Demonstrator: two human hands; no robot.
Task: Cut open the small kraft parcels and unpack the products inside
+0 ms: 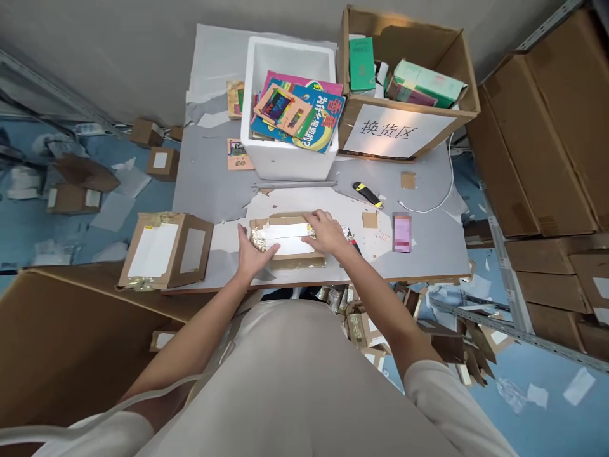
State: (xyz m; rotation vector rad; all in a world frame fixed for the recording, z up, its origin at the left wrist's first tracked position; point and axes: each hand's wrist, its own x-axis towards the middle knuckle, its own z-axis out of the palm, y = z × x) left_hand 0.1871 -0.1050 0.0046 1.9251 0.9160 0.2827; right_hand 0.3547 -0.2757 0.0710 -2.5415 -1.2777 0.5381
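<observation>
A small cardboard box [290,261] with a white label on top and clear tape on its ends lies at the front of the table. My left hand [253,255] grips its left end, thumb reaching over the top. At its right end my right hand [327,232] holds the far corner, fingers over the edge and thumb on the label. Partly hidden behind my right wrist is a dark and red object [353,241] that I cannot make out. A yellow and black box cutter [368,195] lies farther back to the right.
A white foam bin [295,162] with books and a large carton [352,127] of green boxes stand at the back. To the left is a taped box [193,251]. A pink card [402,233], cardboard scraps and a white cable [435,206] lie right. Shelving [504,279] borders the right.
</observation>
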